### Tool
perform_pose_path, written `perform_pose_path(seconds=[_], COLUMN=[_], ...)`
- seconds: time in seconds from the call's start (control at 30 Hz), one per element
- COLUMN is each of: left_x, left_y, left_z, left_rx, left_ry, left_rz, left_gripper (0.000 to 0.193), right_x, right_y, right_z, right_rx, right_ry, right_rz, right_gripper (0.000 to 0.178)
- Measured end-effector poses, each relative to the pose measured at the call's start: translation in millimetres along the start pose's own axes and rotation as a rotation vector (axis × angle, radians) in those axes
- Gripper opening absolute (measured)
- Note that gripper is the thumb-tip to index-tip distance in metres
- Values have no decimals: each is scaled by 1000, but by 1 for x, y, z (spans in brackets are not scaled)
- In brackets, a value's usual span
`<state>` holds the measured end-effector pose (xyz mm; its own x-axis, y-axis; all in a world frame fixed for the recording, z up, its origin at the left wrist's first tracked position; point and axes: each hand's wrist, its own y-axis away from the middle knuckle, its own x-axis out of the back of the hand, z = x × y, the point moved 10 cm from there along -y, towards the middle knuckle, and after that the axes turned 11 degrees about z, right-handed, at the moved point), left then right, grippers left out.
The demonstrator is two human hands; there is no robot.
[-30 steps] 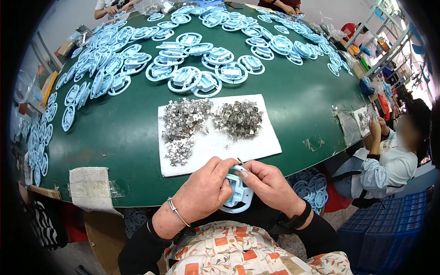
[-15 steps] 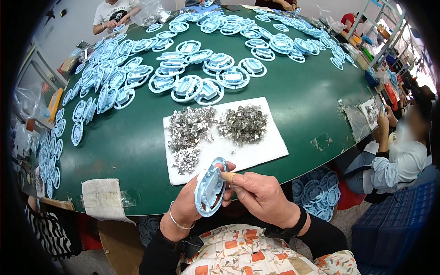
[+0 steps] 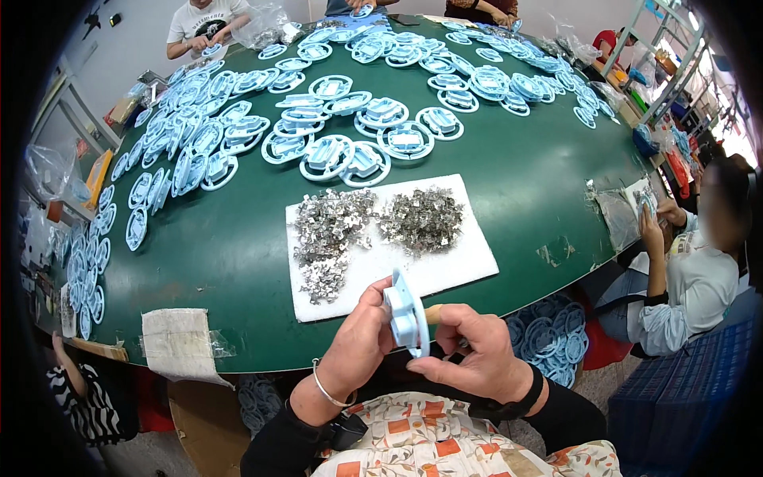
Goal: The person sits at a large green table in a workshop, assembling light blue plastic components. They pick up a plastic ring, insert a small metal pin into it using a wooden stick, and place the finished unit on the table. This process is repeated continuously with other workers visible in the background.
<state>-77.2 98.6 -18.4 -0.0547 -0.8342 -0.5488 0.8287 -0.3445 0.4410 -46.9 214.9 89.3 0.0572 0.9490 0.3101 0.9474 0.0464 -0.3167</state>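
Observation:
My left hand [image 3: 359,338] grips a light-blue plastic oval ring part [image 3: 407,316] by its raised middle block. The part is turned nearly edge-on, its rim toward my right hand. Curled close against that rim, my right hand [image 3: 475,350] has a tan, wood-coloured stub [image 3: 433,315] at its index finger; the stub's other end is hidden. The right thumb lies by the lower rim. Just beyond my hands, small metal clips form a larger heap [image 3: 330,230] and a smaller heap [image 3: 423,220] on a white foam board [image 3: 389,274].
Many similar blue ring parts [image 3: 326,155] cover the far and left green table [image 3: 540,207]. A cloth pad [image 3: 179,342] lies at the near left edge. More rings [image 3: 548,338] sit below the table at right. A co-worker [image 3: 703,270] sits on the right; others work across the table.
The ring part has turned from showing its inner face to nearly edge-on. My right hand has shifted slightly right and lower, its fingers now at the rim's outer side.

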Motion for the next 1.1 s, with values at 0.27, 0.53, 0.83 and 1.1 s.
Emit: perform_pose_path(seconds=[0.27,0.53,0.83,1.1], left_x=[-10,30,35,33], left_y=[23,3,4,-4], left_z=[31,40,54,47], left_rx=[-382,-369,-460,-381], left_ry=[-578,-511,-626,-653], left_rz=[-67,126,236,161], left_gripper=[51,37,28,26], right_x=[32,10,-35,-24], right_y=[16,-47,-79,-69], right_z=[54,41,65,32], right_rx=[-366,6,140,23], right_ry=[-77,422,682,314], right_rz=[-137,-96,-206,-189], right_gripper=[18,16,12,13])
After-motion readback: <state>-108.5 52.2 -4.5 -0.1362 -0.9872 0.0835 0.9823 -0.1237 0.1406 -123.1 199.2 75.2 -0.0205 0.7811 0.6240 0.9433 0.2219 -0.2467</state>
